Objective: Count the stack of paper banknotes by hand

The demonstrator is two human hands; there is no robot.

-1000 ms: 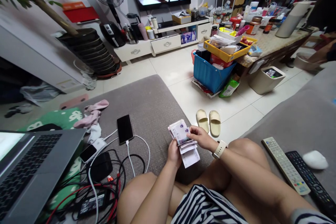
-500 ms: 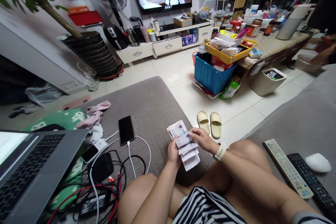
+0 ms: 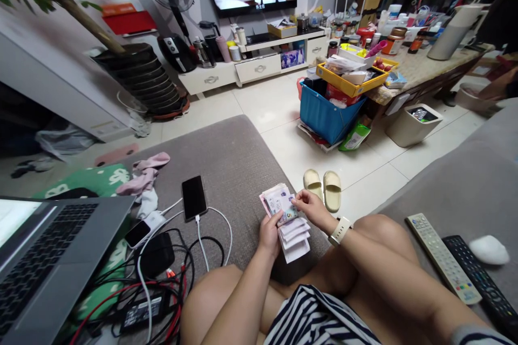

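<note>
A stack of banknotes [image 3: 279, 199] sits in my left hand [image 3: 270, 233], whose thumb presses across the notes. Below the thumb, several notes fold down and fan toward my lap. The fingertips of my right hand [image 3: 311, 208] pinch the right edge of the top note, which shows a "5". A pale watch [image 3: 340, 230] is on my right wrist. Both hands are above the grey sofa seat [image 3: 226, 156], in front of my knees.
Left of my hands lie a phone [image 3: 194, 198] on a white cable, tangled cords and an open laptop [image 3: 60, 259]. Two remotes [image 3: 443, 259] and a white mouse [image 3: 489, 249] are at the right. Slippers [image 3: 332, 191] stand on the floor beyond.
The top note at my thumb now shows a "5" where a plainer pale note was. More notes hang folded below. My right hand has shifted slightly up; the television picture differs.
</note>
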